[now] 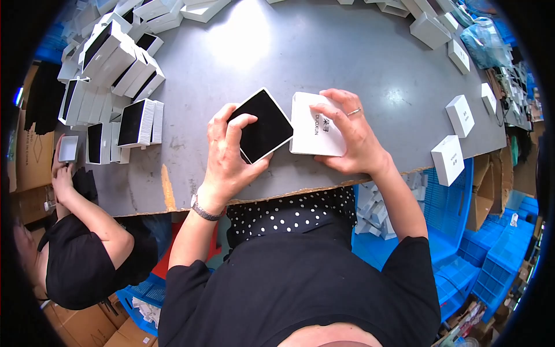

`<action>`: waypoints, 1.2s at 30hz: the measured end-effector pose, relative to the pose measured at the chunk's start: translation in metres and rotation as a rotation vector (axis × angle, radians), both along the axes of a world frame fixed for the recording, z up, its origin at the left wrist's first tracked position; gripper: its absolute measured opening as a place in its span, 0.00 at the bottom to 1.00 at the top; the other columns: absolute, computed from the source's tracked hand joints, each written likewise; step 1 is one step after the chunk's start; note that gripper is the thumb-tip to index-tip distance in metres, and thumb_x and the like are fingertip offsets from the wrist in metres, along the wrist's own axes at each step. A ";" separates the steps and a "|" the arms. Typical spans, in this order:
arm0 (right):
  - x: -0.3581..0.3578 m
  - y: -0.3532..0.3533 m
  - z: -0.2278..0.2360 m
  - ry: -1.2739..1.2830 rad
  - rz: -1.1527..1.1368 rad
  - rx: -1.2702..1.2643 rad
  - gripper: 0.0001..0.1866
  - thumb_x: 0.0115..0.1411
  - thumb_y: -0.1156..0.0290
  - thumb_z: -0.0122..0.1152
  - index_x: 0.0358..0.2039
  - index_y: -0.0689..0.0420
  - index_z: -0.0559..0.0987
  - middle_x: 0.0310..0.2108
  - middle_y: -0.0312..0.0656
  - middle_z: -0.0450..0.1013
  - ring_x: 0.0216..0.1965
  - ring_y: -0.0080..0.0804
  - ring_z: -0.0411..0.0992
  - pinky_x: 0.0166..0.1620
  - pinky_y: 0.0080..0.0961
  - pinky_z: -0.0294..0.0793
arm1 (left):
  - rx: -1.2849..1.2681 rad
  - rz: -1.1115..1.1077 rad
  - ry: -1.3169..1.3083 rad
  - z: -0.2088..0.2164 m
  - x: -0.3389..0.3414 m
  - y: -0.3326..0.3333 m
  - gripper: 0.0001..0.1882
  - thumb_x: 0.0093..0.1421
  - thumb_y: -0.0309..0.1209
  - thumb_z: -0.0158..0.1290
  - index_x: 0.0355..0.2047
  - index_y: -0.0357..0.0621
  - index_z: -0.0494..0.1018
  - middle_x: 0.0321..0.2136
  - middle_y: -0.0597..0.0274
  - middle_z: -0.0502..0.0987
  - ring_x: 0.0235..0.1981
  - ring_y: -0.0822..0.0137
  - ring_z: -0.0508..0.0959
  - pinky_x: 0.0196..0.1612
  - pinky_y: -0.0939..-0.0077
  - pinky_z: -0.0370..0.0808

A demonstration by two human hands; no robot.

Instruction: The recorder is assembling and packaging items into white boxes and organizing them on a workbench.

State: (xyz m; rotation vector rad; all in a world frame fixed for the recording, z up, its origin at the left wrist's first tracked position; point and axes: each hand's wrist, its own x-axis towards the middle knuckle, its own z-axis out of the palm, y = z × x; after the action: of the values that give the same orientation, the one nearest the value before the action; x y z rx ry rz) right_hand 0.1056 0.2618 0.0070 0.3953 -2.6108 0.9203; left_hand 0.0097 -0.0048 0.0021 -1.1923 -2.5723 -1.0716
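My left hand grips a square white box base with a black lining, tilted up off the grey table near its front edge. My right hand, with a ring on one finger, holds a white square lid right beside the base, their edges touching or nearly so. Both hands sit close together above the table's worn front edge.
Several open black-lined boxes are stacked at the table's left. Closed white boxes lie at the right and far edge. Another person's hand holds a small box at the left. Blue crates stand below right.
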 end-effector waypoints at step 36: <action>-0.280 0.121 0.056 0.127 -0.313 0.966 0.42 0.49 0.75 0.71 0.65 0.41 0.69 0.70 0.47 0.58 0.72 0.42 0.54 0.70 0.35 0.59 | -0.316 0.635 0.085 0.044 -0.075 -0.089 0.31 0.45 0.43 0.66 0.49 0.47 0.70 0.60 0.44 0.67 0.60 0.43 0.63 0.65 0.47 0.54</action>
State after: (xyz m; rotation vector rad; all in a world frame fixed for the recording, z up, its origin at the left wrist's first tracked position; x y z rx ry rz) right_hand -0.1748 0.3824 0.0629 0.2324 -2.7043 -0.4961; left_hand -0.0651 -0.0934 0.0466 -0.3704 -2.8037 -0.4813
